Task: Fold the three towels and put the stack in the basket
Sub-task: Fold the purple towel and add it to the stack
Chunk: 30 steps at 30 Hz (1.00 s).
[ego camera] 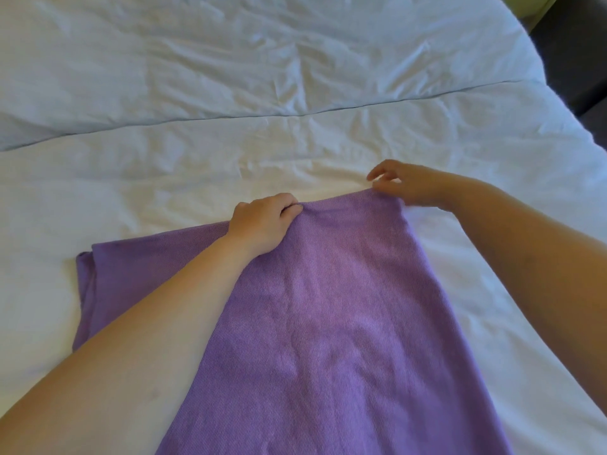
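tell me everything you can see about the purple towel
The purple towel looks like a finely ribbed woven cloth, lying on the white bed sheet and running off the bottom of the view. Its left side shows a second layer underneath. The left hand pinches the far edge; the right hand touches the far right corner, fingers loosely spread.

Open bed (295, 60) is left from nine through twelve to three o'clock (only wrinkled sheet); passage at six is blocked by the purple towel (328, 323) and both forearms.
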{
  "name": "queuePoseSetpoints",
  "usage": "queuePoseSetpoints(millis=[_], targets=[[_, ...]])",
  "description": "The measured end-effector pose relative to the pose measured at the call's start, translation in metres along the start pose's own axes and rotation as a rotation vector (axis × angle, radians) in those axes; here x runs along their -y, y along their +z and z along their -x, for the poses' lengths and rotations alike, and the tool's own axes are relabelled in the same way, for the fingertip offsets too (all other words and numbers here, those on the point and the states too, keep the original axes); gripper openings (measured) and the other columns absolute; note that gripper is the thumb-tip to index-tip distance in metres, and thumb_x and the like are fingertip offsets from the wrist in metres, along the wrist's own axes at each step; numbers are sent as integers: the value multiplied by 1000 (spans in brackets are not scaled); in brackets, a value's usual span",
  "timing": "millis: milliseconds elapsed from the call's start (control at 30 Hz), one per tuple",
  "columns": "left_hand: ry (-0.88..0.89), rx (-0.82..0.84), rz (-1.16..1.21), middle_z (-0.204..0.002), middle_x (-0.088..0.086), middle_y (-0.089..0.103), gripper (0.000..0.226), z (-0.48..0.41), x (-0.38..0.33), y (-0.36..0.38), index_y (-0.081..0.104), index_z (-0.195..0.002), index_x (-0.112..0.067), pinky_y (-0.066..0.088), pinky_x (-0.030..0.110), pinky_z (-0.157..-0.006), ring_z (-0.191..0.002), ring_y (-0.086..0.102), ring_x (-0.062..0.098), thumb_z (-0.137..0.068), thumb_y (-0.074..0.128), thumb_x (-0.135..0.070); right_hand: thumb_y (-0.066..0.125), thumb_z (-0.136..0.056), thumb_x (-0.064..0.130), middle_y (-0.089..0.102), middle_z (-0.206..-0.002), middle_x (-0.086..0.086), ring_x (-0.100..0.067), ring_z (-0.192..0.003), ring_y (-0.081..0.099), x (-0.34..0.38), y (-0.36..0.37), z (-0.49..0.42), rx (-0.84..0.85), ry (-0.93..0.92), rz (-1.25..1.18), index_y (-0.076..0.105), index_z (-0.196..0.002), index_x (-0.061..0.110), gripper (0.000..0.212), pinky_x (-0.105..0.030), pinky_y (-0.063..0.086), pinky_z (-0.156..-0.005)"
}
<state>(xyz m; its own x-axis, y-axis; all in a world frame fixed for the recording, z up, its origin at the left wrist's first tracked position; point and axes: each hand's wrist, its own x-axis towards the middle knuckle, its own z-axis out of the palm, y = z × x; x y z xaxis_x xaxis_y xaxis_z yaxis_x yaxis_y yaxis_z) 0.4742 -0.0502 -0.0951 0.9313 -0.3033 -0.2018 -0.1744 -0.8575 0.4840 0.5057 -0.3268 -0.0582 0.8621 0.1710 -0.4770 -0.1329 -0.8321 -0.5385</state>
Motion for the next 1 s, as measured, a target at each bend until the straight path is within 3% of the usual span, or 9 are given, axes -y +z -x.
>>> queuePoseSetpoints(millis=[100, 200, 300, 433, 533, 633, 733, 900, 1000], targets=[[19, 6, -12, -87, -14, 61, 28, 0, 8, -4, 60, -92, -31, 37, 36, -85, -82, 56, 15, -98, 37, -48, 56, -92, 33, 54, -104, -1, -20, -94, 50, -4, 1, -6, 40, -35, 246, 56, -97, 24, 10, -29, 34, -78], [58, -66, -96, -81, -12, 63, 28, 9, 27, -17, 62, -87, -29, 33, 31, -74, -73, 54, 15, -95, 44, -48, 54, -94, 32, 53, -93, -5, -24, -88, 48, -6, 0, -13, -82, -13, 321, 59, -95, 13, 20, -31, 34, -73], [28, -135, -128, -74, -12, 64, 27, 27, 63, -39, 63, -81, -31, 30, 28, -72, -71, 56, 14, -89, 51, -54, 51, -95, 33, 59, -94, -10, -27, -86, 49, -11, 2, -17, -196, 44, 427, 61, -93, 10, 25, -37, 43, -77], [-114, -65, -166, -71, -16, 62, 23, 63, 124, -74, 60, -74, -36, 35, 29, -77, -76, 59, 13, -77, 64, -59, 57, -90, 25, 58, -106, -13, -32, -92, 54, -11, 15, -17, -258, 121, 398, 57, -95, 16, 10, -38, 46, -78], [-287, -35, -192, -80, -14, 65, 25, 93, 163, -91, 62, -76, -33, 34, 31, -79, -87, 60, 17, -78, 66, -58, 54, -88, 25, 52, -117, -12, -36, -104, 52, 8, 32, -21, -313, 90, 375, 58, -106, 21, 18, -42, 42, -89], [-459, -51, -54, -74, -11, 60, 28, 115, 183, -98, 61, -72, -27, 35, 33, -77, -84, 57, 22, -80, 66, -54, 52, -88, 29, 51, -117, -9, -36, -107, 50, 30, 47, -26, -300, 83, 391, 61, -103, 25, 18, -43, 36, -93], [-512, -107, 29, -78, 0, 65, 25, 128, 191, -100, 65, -73, -24, 44, 36, -79, -82, 58, 25, -83, 67, -47, 52, -90, 35, 59, -110, -5, -31, -104, 53, 42, 60, -29, -250, 21, 420, 62, -95, 27, 14, -40, 31, -90], [-640, -159, 586, -83, 14, 58, 28, 137, 186, -98, 65, -92, 2, 38, 32, -69, -76, 52, 22, -88, 66, -26, 53, -86, 54, 62, -92, 10, -16, -94, 53, 47, 71, -23, -231, -96, 311, 59, -84, 38, 18, -37, 25, -90], [-715, -101, 759, -79, 10, 58, 18, 136, 178, -99, 63, -92, -8, 39, 25, -55, -62, 52, 19, -92, 61, -26, 55, -82, 61, 59, -90, 14, -12, -93, 52, 45, 69, -18, -168, -112, 398, 55, -89, 42, 21, -35, 21, -92]])
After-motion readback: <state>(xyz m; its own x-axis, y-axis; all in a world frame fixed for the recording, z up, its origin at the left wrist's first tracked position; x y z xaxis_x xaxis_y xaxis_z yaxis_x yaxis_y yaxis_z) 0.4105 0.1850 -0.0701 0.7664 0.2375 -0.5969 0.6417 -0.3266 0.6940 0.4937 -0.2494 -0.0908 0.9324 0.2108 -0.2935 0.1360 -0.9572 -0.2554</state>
